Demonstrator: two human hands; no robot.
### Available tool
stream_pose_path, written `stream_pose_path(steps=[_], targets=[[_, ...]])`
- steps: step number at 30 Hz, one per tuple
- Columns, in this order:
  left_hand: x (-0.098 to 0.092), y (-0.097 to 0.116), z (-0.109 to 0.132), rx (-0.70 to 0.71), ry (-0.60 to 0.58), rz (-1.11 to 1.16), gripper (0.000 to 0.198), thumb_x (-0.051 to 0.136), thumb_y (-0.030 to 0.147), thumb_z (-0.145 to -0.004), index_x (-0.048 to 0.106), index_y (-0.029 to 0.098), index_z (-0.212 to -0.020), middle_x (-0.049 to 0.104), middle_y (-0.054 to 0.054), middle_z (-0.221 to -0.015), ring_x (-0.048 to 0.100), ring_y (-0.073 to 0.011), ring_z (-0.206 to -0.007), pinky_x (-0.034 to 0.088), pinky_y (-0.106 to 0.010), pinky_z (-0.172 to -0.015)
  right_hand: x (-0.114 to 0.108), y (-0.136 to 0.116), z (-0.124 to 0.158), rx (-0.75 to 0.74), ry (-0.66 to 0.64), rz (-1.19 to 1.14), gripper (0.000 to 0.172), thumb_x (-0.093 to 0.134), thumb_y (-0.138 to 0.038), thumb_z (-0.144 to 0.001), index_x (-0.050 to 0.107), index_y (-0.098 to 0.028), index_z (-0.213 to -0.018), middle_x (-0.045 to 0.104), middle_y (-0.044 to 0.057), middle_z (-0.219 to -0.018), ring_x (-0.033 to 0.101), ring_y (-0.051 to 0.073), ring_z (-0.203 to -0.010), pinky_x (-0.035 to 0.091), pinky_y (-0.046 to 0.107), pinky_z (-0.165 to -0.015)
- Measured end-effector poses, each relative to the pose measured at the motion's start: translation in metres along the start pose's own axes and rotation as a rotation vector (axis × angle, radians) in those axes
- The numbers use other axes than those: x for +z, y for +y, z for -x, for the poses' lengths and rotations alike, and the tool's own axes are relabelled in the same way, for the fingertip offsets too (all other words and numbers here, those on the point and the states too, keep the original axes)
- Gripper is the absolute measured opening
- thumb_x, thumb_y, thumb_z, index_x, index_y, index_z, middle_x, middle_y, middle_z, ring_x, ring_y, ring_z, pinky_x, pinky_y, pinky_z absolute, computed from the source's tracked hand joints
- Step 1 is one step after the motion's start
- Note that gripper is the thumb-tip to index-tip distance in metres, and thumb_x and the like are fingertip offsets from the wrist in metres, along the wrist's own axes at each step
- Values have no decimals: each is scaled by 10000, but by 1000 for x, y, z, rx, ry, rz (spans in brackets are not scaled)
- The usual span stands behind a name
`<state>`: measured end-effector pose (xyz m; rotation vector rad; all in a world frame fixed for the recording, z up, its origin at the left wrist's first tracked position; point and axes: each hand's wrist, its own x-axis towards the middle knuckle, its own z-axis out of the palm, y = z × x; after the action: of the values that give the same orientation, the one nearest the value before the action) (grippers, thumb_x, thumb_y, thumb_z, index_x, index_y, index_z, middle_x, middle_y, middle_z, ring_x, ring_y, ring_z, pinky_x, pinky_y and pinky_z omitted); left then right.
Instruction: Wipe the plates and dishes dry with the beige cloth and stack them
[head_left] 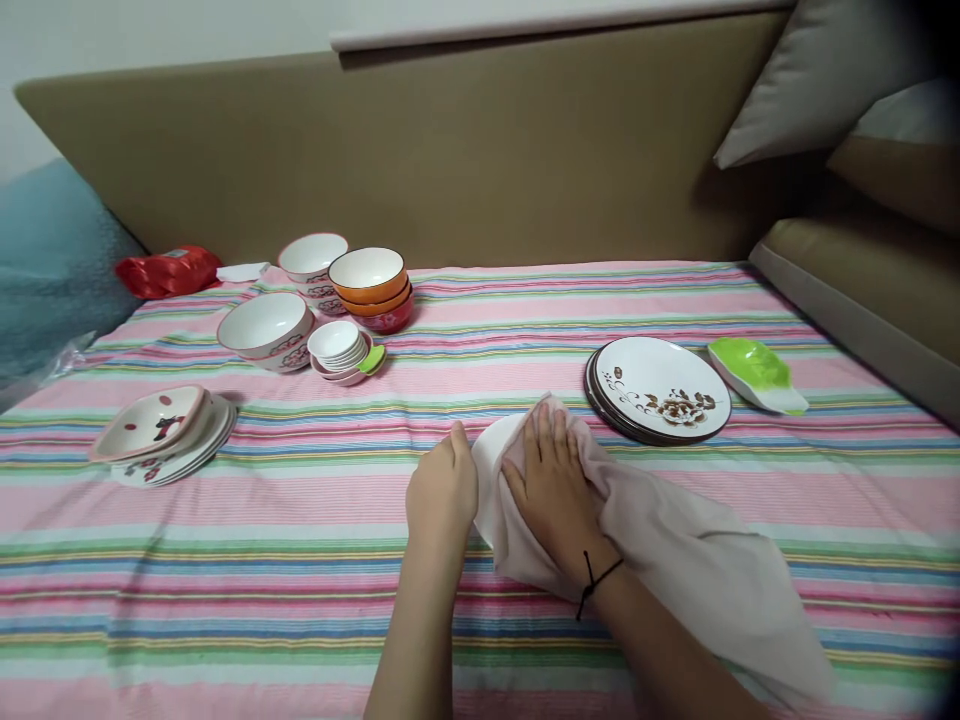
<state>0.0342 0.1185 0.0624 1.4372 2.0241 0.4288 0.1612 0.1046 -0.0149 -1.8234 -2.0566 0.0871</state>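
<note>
A white plate (487, 480) stands in front of me, mostly hidden under a pale pinkish-grey cloth (697, 560). At its left edge my left hand (444, 487) is closed on the rim, thumb pointing up. My right hand (553, 490), with a black cord at the wrist, lies on the cloth over the plate, fingers stretched out and slightly apart. The cloth trails toward the lower right. Just beyond it is a stack of dark-rimmed plates (660, 385), the top one with a brown flower. A green leaf-shaped dish (754, 370) sits beside that stack.
On the left are plates with a cartoon dish (154, 425) on top, a large white bowl (266, 325), small white bowls (335, 342), orange bowls (371, 275) and another bowl stack (311, 258). A red shiny bundle (171, 272) lies behind. A striped cloth (300, 570) covers the surface.
</note>
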Motion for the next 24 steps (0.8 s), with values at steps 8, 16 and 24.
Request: stream_pose_path(steps=[8,16,24], targets=[[-1,-1,-2,-14,23,-16,596,151,457,-965,665,166,-881,701,-164,-939,643,-309,-894,441,-376,-745,-25,2,7,-477,-305,-67,592,385,-349,-951,216,-186,-1494,184,22,-1561,120,220,-1443,218,471,-1154],[-1,-3,-2,-17,10,-9,614,144,491,-959,660,174,-860,698,-143,-912,641,-292,-853,437,-356,-690,-34,-2,54,-354,-339,-26,615,347,-504,-952,283,-189,-1477,196,48,-1555,134,292,-1436,223,558,-1127],[0,-4,-3,5,-24,-155,473,275,418,-948,663,177,-828,705,-137,-933,646,-287,-861,431,-338,-675,-23,35,83,-267,-177,86,739,467,-465,-874,232,-139,-1494,192,104,-1559,172,311,-1426,302,506,-1106]])
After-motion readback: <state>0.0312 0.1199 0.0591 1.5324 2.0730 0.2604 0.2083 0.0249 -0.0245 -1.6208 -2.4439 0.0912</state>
